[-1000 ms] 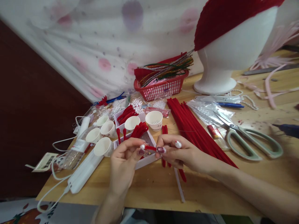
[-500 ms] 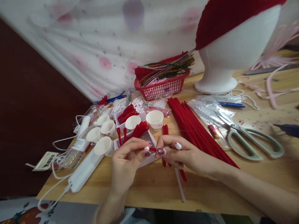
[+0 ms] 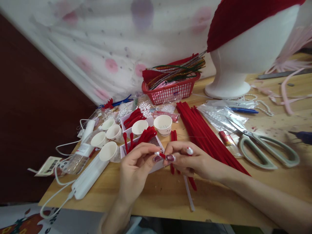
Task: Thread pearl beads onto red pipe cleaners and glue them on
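My left hand (image 3: 137, 165) and my right hand (image 3: 187, 158) meet above the table's front middle. Both pinch a short red chenille stem (image 3: 162, 156) between thumb and finger. A small white pearl bead (image 3: 157, 153) shows at my left fingertips, by the end of that stem. Against the fingers of my right hand is a larger pearl bead (image 3: 189, 150); whether it is held or worn cannot be told. Below my right hand lie short red stems (image 3: 191, 183) and a narrow white strip (image 3: 188, 195). A lilac box (image 3: 158, 166) stands partly hidden behind my hands, with looped red stems (image 3: 147, 135) in it.
Paper cups (image 3: 108, 151), one with pearls (image 3: 162, 125), stand behind and left of my hands. A power strip (image 3: 87, 178) lies left. Long red stems (image 3: 207, 139), scissors (image 3: 258, 139) and a lighter (image 3: 226, 138) lie right. Behind are a red basket (image 3: 173, 93) and a white foam head (image 3: 231, 71).
The red stem between my fingers now slants down to the right, where it lay more level before. My hands keep their pinch, and the whole view has shifted slightly.
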A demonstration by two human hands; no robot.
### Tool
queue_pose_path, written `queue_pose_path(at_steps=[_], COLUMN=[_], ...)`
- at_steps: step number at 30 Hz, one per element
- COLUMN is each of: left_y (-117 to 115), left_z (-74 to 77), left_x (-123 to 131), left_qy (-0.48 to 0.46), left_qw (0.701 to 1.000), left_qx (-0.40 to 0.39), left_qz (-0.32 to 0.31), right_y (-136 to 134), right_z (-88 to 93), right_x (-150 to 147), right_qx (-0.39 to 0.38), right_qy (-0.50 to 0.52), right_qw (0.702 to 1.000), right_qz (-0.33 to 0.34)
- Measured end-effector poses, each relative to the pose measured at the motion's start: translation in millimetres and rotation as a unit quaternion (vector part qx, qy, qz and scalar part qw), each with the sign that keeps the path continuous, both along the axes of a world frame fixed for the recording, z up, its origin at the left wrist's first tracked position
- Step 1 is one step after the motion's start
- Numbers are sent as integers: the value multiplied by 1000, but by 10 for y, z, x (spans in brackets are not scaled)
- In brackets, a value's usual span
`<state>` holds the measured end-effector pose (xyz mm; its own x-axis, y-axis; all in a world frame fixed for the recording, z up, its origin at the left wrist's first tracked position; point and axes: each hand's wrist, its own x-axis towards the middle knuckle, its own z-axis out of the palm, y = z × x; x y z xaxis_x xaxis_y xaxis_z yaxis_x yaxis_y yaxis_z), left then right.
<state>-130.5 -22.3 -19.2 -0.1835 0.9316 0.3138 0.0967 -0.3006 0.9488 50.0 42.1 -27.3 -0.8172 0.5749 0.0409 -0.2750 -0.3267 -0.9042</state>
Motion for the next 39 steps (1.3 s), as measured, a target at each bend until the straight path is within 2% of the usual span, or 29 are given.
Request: queue_pose_path(at_steps=[7, 14, 20, 25, 30, 36, 39], left_y=[-11, -41, -44, -49, -38, -55, -14], left_z=[-10, 53, 53, 64, 67, 77, 189], left_x=[14, 43, 62, 57, 46, 24, -36], left_qy=[10, 132, 118, 202, 274, 238, 220], left_qw=[1000, 987, 989, 969, 949, 964, 970], left_qx=[10, 62, 63, 115, 137, 112, 90], left_qz=[7, 61, 66, 82, 73, 52, 55], right_y=[-3, 20, 20, 26, 4, 7, 36], right_z=[-17, -29, -28, -35, 41, 17, -29], right_x=[-8, -11, -13, -15, -18, -5, -19], right_qx=[16, 34, 49, 55, 62, 50, 24], right_qy=[-13, -31, -40, -38, -27, -22, -16], right_qw=[1000, 997, 996, 995, 996, 997, 999], right_qz=[-23, -57, -70, -68, -57, -50, -40])
